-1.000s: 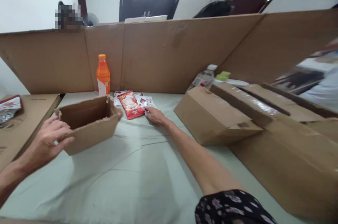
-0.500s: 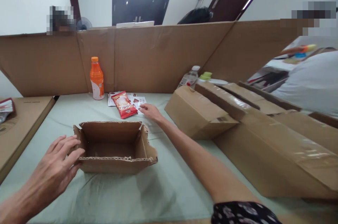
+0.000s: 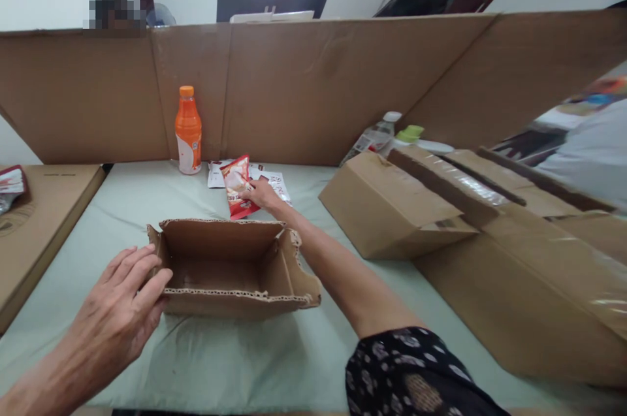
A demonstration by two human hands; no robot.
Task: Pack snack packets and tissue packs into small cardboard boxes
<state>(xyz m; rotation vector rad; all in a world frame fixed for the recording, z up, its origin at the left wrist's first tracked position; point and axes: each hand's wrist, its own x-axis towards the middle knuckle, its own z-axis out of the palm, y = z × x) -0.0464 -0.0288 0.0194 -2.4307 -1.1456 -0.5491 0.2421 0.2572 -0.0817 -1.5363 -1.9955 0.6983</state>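
Note:
A small open-topped cardboard box (image 3: 220, 302) stands on the green cloth in front of me, with bare cardboard showing inside. My left hand (image 3: 130, 295) grips its left end, fingers over the side wall and thumb at the near corner. Beyond the box, my right hand (image 3: 264, 195) pinches the right edge of a red snack packet (image 3: 236, 177). The packet is slightly tilted up; my fingertips partly cover its front. Under and behind it lie flat printed packets or cards, including a white one (image 3: 278, 186) with dark lettering.
An orange drink bottle (image 3: 189, 132) stands against the cardboard partition (image 3: 313, 86). Large cardboard boxes (image 3: 539, 285) fill the right side, with a clear bottle (image 3: 375, 135) behind them. At left is a flat carton (image 3: 59, 220) bearing a packet. People are partly visible beyond.
My right hand has moved left from the white printed packet onto the red snack packet and taken its edge, tilting it up. The view has shifted; my left hand stays at the box.

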